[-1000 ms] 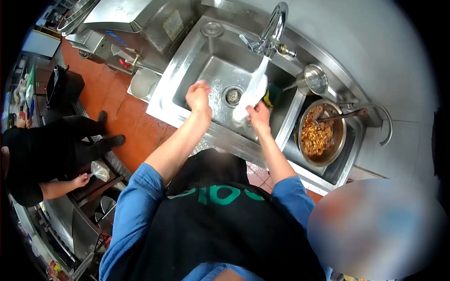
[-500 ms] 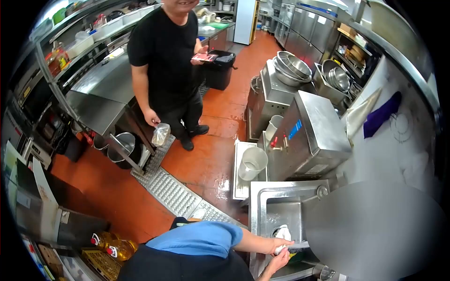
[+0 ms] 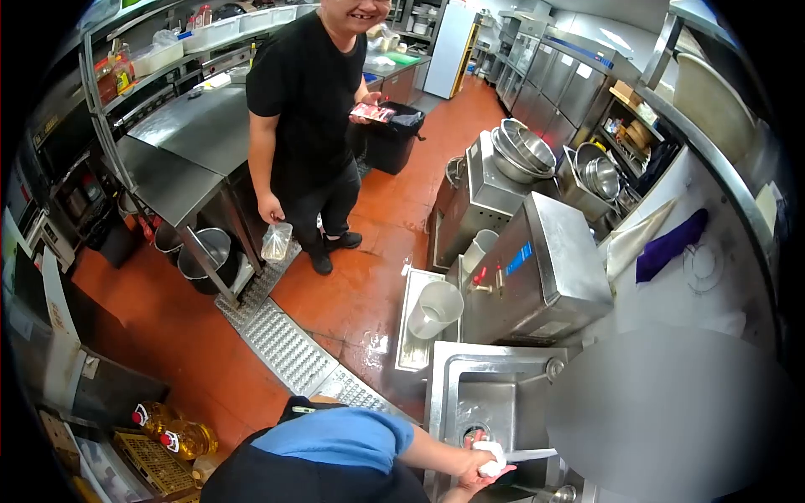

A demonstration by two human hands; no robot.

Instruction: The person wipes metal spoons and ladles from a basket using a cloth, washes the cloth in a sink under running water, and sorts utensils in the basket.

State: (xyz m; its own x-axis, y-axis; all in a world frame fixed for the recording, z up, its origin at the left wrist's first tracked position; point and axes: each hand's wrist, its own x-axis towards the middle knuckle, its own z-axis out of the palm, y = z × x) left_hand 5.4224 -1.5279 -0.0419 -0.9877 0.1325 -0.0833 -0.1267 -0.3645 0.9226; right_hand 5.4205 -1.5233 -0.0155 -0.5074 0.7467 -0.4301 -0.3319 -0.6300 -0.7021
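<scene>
Over the sink (image 3: 443, 394), my left hand (image 3: 476, 443) is closed around a bunched white cloth (image 3: 492, 459). My right hand (image 3: 480, 481) presses the same cloth from below, its fingers partly hidden. A pale, flat, blade-like strip (image 3: 532, 455) sticks out to the right from the cloth. Its other end is hidden in my hands, so I cannot tell surely that it is a knife. The sink drain lies just beyond my fingers.
A translucent jug (image 3: 436, 310) stands on a tray left of a steel machine (image 3: 545, 268). Metal bowls (image 3: 524, 151) are stacked behind. Facing me, a person in black (image 3: 306, 101) holds a plastic bag (image 3: 277, 241) and a red packet-like item (image 3: 373, 112). Oil bottles (image 3: 189, 438) stand lower left.
The camera view has shifted. My hands have drawn together around the cloth, which is now more bunched, and more of the pale strip shows. The other person stays in place.
</scene>
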